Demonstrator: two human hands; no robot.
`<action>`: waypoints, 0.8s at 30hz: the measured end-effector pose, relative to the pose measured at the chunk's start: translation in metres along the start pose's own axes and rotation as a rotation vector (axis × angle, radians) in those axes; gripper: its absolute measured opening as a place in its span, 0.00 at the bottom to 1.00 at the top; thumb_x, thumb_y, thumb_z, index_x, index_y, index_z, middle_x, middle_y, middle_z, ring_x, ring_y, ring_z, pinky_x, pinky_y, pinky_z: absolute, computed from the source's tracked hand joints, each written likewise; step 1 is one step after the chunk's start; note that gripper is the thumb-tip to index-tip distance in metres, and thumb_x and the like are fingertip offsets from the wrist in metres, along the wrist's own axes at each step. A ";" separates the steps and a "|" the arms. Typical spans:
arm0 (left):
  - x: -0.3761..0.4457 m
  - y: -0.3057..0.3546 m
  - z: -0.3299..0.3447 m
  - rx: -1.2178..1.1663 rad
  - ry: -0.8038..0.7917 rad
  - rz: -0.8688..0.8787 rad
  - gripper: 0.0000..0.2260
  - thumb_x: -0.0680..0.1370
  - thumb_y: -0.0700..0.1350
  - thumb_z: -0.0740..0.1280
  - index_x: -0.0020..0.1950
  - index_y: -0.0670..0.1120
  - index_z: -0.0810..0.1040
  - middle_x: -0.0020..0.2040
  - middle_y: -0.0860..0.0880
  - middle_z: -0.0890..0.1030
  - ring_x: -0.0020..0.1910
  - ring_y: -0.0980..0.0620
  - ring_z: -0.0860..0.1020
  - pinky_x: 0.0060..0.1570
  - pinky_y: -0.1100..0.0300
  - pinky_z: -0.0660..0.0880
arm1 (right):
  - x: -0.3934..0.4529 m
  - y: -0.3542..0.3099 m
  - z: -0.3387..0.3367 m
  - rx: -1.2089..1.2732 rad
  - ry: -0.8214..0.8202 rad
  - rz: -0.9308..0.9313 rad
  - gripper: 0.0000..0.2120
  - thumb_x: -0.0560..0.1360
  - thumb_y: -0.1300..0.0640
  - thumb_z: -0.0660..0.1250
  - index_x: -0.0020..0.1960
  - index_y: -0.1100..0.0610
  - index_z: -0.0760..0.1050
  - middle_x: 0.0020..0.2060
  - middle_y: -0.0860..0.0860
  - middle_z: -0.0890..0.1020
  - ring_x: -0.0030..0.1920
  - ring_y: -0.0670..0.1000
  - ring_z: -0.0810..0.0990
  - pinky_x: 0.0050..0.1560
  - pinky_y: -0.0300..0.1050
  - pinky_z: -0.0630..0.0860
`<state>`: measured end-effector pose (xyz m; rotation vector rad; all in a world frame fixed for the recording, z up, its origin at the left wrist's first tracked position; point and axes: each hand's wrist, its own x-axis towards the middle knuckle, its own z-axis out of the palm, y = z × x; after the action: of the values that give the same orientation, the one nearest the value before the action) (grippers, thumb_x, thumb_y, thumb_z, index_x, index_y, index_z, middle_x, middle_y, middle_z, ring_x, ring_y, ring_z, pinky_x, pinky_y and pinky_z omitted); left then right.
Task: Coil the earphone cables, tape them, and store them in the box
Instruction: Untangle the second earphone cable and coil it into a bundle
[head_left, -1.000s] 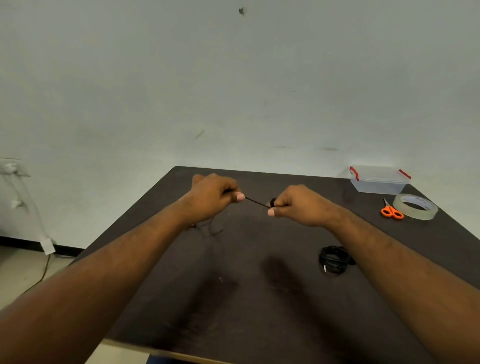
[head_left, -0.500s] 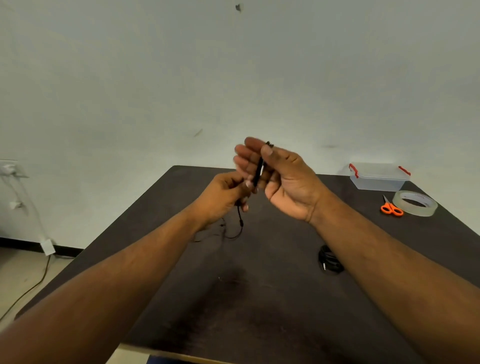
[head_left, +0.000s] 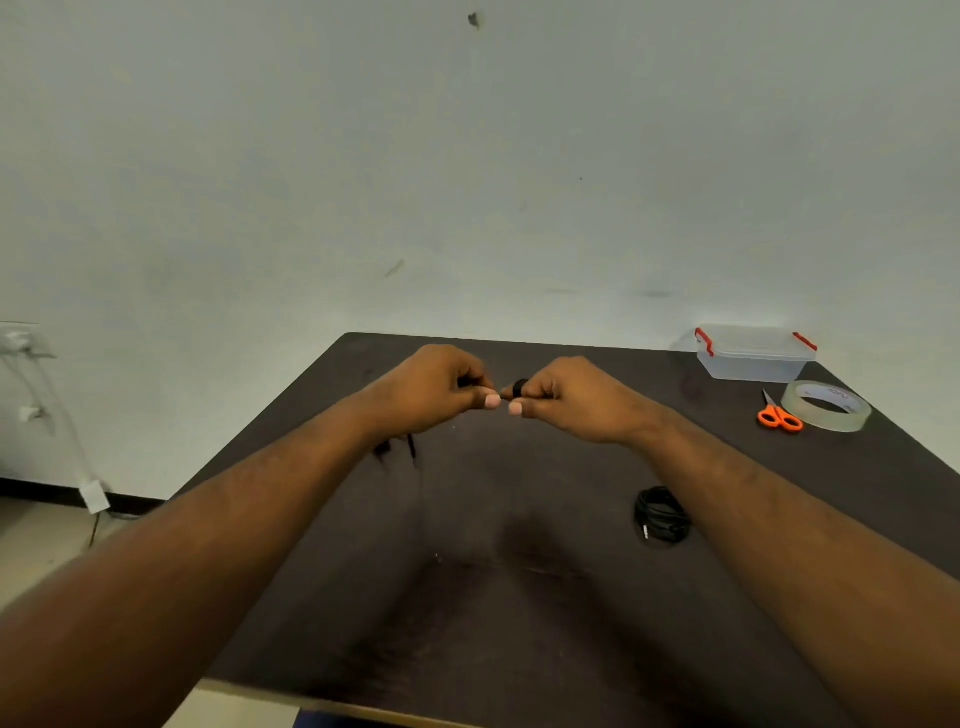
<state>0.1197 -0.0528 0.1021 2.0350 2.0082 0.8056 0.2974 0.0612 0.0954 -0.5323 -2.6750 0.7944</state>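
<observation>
My left hand (head_left: 436, 389) and my right hand (head_left: 563, 397) are fisted close together above the middle of the dark table (head_left: 519, 597), thumbs nearly touching. Both pinch a thin black earphone cable (head_left: 519, 387), which shows as loops at my right fingers. Its loose end dangles below my left wrist, blurred. A second black earphone cable (head_left: 662, 517) lies coiled on the table under my right forearm. The clear plastic box (head_left: 753, 356) with red latches stands lidded at the far right corner.
A roll of clear tape (head_left: 826, 405) lies flat in front of the box, with orange-handled scissors (head_left: 779, 415) touching its left side. A white wall rises behind the table. Wall sockets and a white cord hang at the far left.
My right hand has come down from its raised, open-fingered pose and closed into a fist beside my left hand. The cable span between them is much shorter than one second ago.
</observation>
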 end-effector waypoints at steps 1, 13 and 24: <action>0.001 0.002 -0.004 0.078 -0.008 0.045 0.04 0.77 0.49 0.69 0.45 0.51 0.82 0.39 0.58 0.80 0.40 0.61 0.77 0.41 0.63 0.72 | 0.000 -0.002 0.002 0.039 -0.046 0.039 0.21 0.77 0.54 0.68 0.27 0.58 0.69 0.27 0.51 0.77 0.37 0.54 0.81 0.37 0.46 0.74; -0.004 0.025 0.003 -0.774 0.087 0.176 0.07 0.78 0.35 0.64 0.42 0.41 0.80 0.36 0.45 0.80 0.37 0.48 0.77 0.39 0.61 0.76 | -0.021 -0.049 -0.010 1.261 -0.214 -0.051 0.13 0.69 0.56 0.67 0.49 0.60 0.84 0.45 0.58 0.86 0.46 0.54 0.86 0.43 0.48 0.83; -0.017 0.010 0.017 -0.576 -0.030 -0.104 0.12 0.81 0.49 0.63 0.50 0.42 0.81 0.30 0.50 0.71 0.25 0.55 0.66 0.25 0.62 0.65 | -0.003 -0.025 -0.009 0.841 0.456 -0.197 0.06 0.75 0.62 0.68 0.40 0.60 0.80 0.53 0.54 0.84 0.58 0.49 0.81 0.60 0.44 0.77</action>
<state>0.1378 -0.0656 0.0885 1.5897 1.5977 1.1570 0.2967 0.0443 0.1165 -0.1878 -1.7294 1.4064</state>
